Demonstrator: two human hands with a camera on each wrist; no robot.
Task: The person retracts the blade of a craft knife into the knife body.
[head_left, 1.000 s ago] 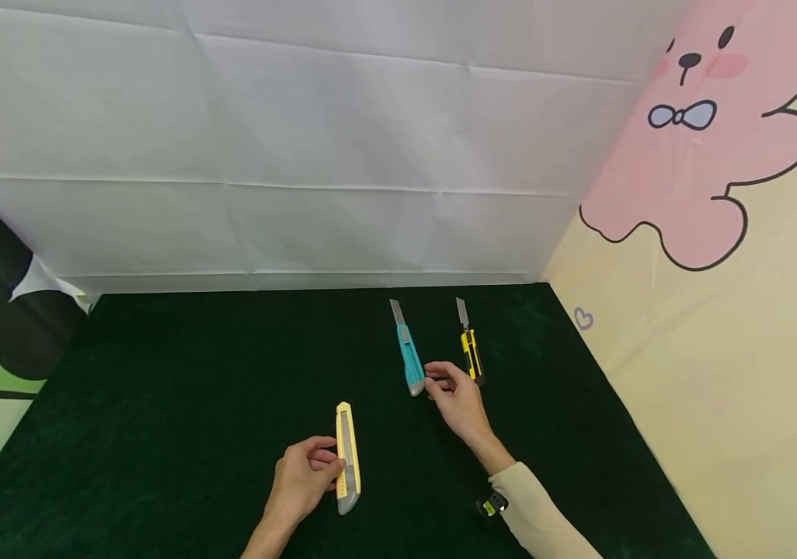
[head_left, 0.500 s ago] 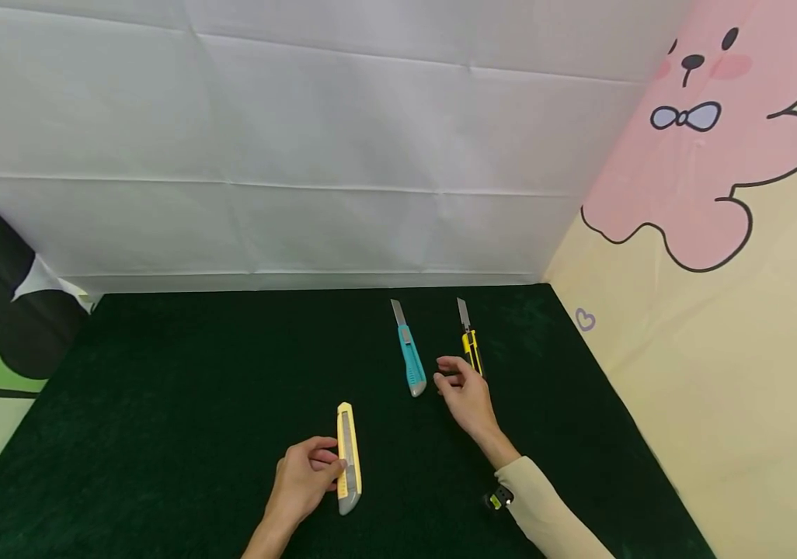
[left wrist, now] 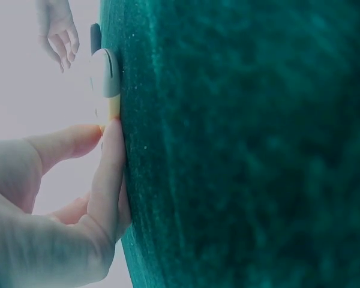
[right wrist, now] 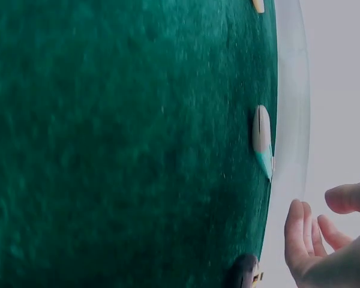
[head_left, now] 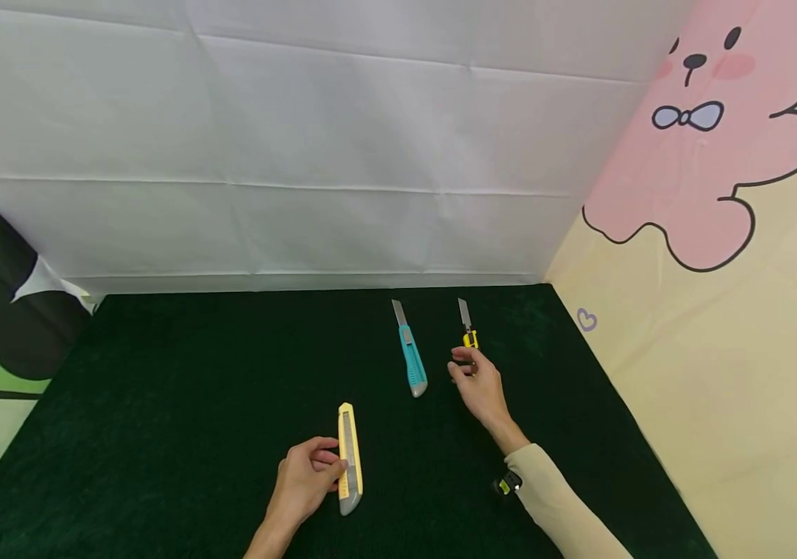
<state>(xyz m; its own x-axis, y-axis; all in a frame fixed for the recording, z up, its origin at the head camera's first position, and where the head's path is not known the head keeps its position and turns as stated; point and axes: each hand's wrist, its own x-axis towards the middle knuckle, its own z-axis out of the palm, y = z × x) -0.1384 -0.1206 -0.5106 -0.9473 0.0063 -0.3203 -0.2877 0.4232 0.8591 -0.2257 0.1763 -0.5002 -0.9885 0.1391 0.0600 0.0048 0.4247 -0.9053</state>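
My left hand (head_left: 306, 477) pinches the side of a pale yellow utility knife (head_left: 346, 435) with a grey end, which lies on the dark green cloth. In the left wrist view, thumb and fingertips meet at the knife (left wrist: 107, 78). My right hand (head_left: 482, 388) hovers over a yellow and black utility knife (head_left: 471, 339), its fingers loosely bent and holding nothing. That hand hides the knife's lower part; its blade is out. A teal utility knife (head_left: 411, 357) with its blade extended lies just left of the right hand. The right wrist view shows a gap between fingers and cloth.
The green cloth (head_left: 182, 404) covers the table. A white sheet (head_left: 301, 155) hangs along the back edge, and a cream wall panel (head_left: 720, 373) with a pink bear stands on the right. A small black and lime object (head_left: 508, 483) is at the right sleeve.
My right hand has moved right and away from me, from beside the teal utility knife to over the yellow and black one. The left hand keeps its pinch in place.
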